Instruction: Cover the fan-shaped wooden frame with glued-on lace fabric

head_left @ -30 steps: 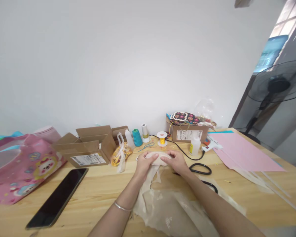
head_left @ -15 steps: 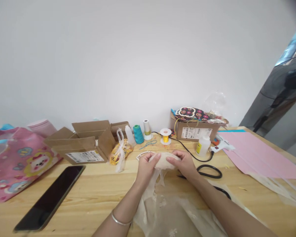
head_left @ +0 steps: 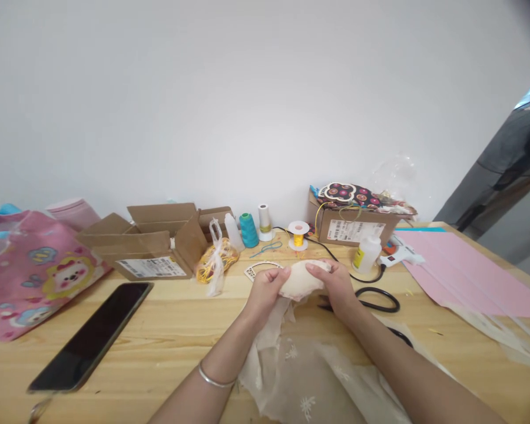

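Observation:
Both my hands hold a rounded cream fabric-wrapped piece point(head_left: 300, 279) just above the wooden table point(head_left: 168, 335). My left hand point(head_left: 265, 287) grips its left end with curled fingers. My right hand point(head_left: 333, 282) is closed over its right end. Sheer cream embroidered fabric point(head_left: 304, 377) trails from the piece down over the table toward me. A silver bangle point(head_left: 214, 380) sits on my left wrist. A white cut-out ring point(head_left: 258, 270) lies just behind my left hand.
Black scissors point(head_left: 377, 299) lie right of my hands. Behind are thread spools point(head_left: 248, 229), a glue bottle point(head_left: 365, 253), a white glue gun point(head_left: 400, 252) and cardboard boxes point(head_left: 150, 244). A phone point(head_left: 92, 335) and pink bag point(head_left: 30, 271) lie left; pink paper point(head_left: 463, 274) lies right.
My hands have lifted the cream piece slightly and turned it, with the right hand now cupping its end. The view has shifted a little to the left.

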Demonstrator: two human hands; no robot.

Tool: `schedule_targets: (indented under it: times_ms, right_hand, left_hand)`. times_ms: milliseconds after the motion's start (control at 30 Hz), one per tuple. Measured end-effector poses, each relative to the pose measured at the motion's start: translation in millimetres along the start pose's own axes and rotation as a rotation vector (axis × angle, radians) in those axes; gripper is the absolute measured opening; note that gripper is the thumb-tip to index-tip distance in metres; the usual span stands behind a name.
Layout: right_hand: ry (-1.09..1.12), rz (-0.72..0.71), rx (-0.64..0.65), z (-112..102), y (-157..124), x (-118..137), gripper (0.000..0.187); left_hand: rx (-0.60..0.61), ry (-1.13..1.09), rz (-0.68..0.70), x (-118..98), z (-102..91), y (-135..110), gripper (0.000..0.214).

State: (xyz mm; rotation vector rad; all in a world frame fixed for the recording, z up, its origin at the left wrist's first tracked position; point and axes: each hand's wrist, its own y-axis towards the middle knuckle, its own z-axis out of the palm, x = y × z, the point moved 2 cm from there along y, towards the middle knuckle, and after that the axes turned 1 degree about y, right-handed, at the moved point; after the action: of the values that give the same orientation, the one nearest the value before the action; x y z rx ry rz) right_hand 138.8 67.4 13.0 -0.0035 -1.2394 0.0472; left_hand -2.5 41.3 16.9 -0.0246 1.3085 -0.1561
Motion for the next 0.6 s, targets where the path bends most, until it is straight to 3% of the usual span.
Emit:
schedule_targets:
  times_ms: [233,333,467,600]
  right_hand:
    - [0.203,0.043,-0.05,-5.4,3.6,-1.4,0.024]
    - [0.212,0.041,-0.032,-5.5,3.2,0.5,0.024]
    - [0.183,0.013,-0.007,-5.0,2.7,1.2,0.023]
    - [0.136,-0.016,0.006,-3.2,1.2,1.1,0.025]
  left_hand:
    - [0.273,-0.134,-0.015,-6.3,-0.5,-1.9,0.032]
    - [0.334,-0.157,-0.019,-7.4,-1.8,-2.9,0.035]
    - [0.309,-0.153,-0.013,-6.5,-2.7,-3.2,0.039]
    - [0.193,-0.115,0.004,-1.9,-2.5,-1.0,0.04]
